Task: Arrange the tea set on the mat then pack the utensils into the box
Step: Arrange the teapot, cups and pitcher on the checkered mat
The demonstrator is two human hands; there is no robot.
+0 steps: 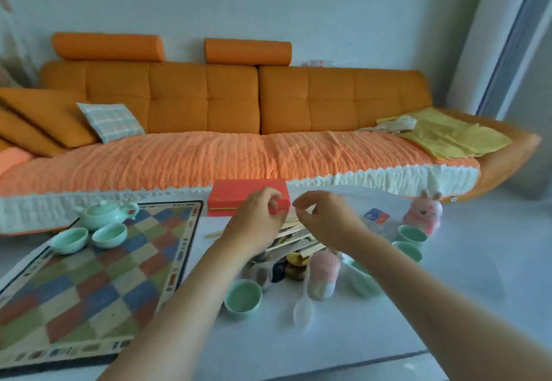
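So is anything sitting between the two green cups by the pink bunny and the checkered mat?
Yes. Between the two cups and the mat lie the pile of wooden sticks and small dark containers, with the left hand and right hand over them. They would likely need lifting across.

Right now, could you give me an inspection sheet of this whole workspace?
Surface: white table, checkered mat on its left part.
Job's things: teapot, left cup and right cup on mat; front cup off mat; red box at far edge; wooden sticks piled below hands.
Clutter: plastic spoon, pink plush, rabbit toy.
Grippers: left hand, right hand raised, fingers curled; any hold is blurred.
Cables: nothing seen.
Surroundings: orange sofa behind table.
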